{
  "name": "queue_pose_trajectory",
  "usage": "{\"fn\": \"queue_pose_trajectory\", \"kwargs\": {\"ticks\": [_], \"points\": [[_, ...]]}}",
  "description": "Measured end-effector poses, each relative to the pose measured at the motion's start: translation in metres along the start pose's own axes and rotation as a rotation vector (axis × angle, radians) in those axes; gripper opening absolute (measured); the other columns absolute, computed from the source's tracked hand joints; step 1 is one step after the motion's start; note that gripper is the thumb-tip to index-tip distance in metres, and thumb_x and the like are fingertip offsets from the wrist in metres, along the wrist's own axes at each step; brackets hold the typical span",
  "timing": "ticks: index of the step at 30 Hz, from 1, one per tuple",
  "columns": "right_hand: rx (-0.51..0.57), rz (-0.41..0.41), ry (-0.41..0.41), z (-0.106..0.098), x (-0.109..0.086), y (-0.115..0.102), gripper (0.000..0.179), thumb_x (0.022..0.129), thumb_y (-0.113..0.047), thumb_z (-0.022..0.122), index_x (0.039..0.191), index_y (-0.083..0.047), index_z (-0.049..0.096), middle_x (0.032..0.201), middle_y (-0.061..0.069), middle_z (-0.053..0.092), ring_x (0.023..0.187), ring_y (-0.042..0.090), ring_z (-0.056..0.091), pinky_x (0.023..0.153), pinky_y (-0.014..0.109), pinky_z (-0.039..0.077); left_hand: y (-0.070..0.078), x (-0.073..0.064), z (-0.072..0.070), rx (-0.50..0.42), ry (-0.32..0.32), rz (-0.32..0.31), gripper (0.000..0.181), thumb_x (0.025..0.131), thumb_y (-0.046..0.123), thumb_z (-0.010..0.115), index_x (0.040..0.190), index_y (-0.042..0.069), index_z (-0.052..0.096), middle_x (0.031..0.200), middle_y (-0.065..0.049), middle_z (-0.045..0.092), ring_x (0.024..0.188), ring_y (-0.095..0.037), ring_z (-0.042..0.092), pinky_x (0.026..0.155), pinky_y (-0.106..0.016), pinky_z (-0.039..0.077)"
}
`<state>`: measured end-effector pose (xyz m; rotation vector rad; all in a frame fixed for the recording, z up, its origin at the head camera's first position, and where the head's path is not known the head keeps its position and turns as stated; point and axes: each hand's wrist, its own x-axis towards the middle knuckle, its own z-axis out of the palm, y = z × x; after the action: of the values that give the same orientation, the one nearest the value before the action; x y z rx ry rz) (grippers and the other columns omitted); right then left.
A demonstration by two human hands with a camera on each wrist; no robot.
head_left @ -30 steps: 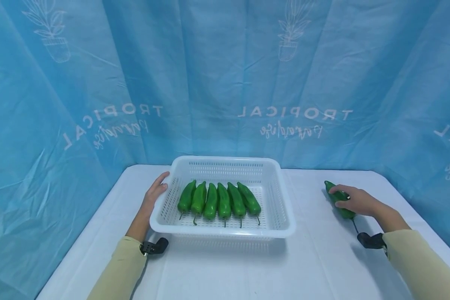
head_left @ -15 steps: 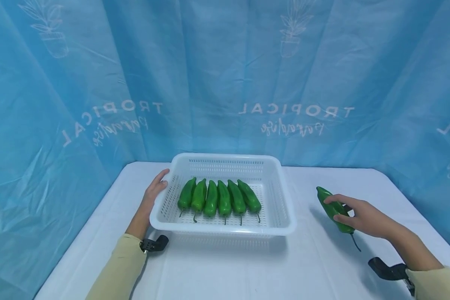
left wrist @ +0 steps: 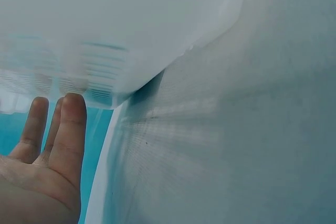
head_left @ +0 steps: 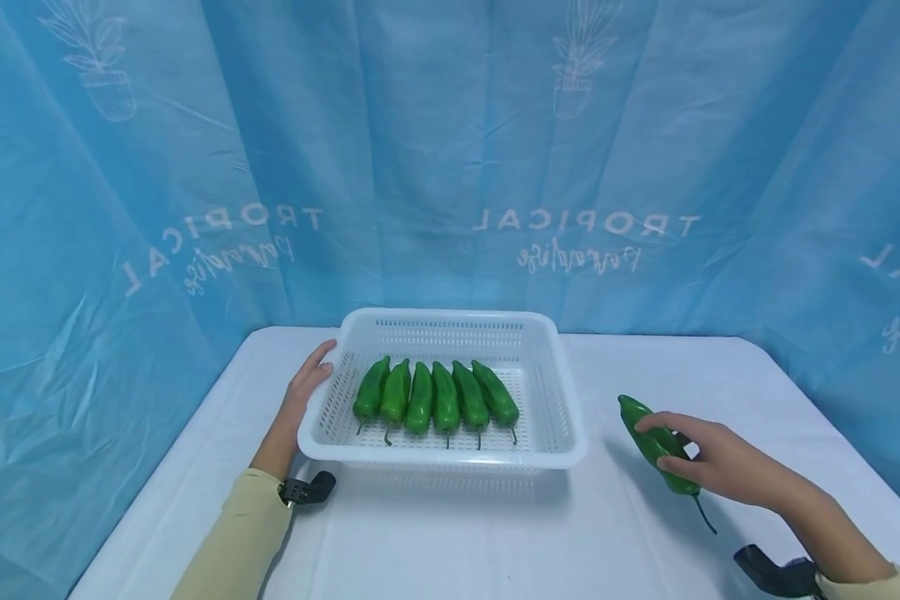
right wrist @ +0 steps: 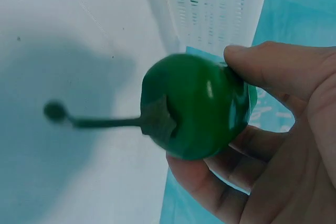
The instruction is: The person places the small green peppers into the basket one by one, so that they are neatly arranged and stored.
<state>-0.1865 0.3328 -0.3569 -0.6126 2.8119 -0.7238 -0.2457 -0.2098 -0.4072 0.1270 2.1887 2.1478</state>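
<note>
A long green chili pepper (head_left: 640,430) is held in my right hand (head_left: 727,463), thumb on one side and fingers on the other, a little above the table. In the right wrist view its stem end and thin curved stem face the camera. My left hand (head_left: 304,392) touches the outer left side of a white plastic basket (head_left: 442,459). The left wrist view shows its fingers (left wrist: 70,135) fairly straight against the slotted wall. Inside the basket several green peppers (head_left: 421,400) lie side by side in a row, stems toward me.
The basket stands on a white-covered table (head_left: 435,542), left of the held pepper. Blue printed cloth (head_left: 450,167) hangs behind the table and along both sides. Each wrist carries a black camera mount (head_left: 309,489).
My right hand has lifted the pepper off the table and drawn it toward me and slightly left. My left hand has stayed at the basket's side; the peppers in the basket lie as before.
</note>
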Motion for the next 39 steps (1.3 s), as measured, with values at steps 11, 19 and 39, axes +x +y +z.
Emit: {"fn": "queue_pose_trajectory", "kwargs": {"ticks": [11,19,39], "points": [[-0.002,-0.082,-0.034,-0.005,0.004,-0.017,0.043,0.088,-0.017,0.072,0.128,-0.019,0.057,0.129,0.017,0.062,0.1,0.02,0.061,0.066,0.024,0.055,0.0,-0.001,-0.001,0.009,-0.002,0.007,0.055,0.107,0.038,0.029,0.159,0.031,0.014,0.164,-0.007,0.027,0.147,-0.035,0.034,0.101,-0.028,0.047],[0.008,-0.199,-0.1,-0.015,0.02,-0.06,0.042,0.092,-0.016,0.068,0.131,-0.022,0.055,0.13,0.011,0.061,0.101,0.014,0.059,0.067,0.023,0.055,0.0,-0.001,-0.004,-0.045,-0.009,0.012,0.056,0.107,0.037,0.032,0.159,0.029,0.014,0.163,-0.008,0.028,0.131,-0.011,0.052,0.096,-0.021,0.052],[-0.12,-0.285,-0.083,-0.025,0.042,-0.116,0.045,0.09,-0.01,0.07,0.131,-0.022,0.057,0.131,0.008,0.06,0.104,0.019,0.062,0.07,0.023,0.056,-0.001,0.0,-0.002,-0.014,0.013,-0.014,0.054,0.107,0.04,0.031,0.158,0.034,0.017,0.164,-0.007,0.028,0.145,-0.034,0.039,0.096,-0.025,0.053]]}}
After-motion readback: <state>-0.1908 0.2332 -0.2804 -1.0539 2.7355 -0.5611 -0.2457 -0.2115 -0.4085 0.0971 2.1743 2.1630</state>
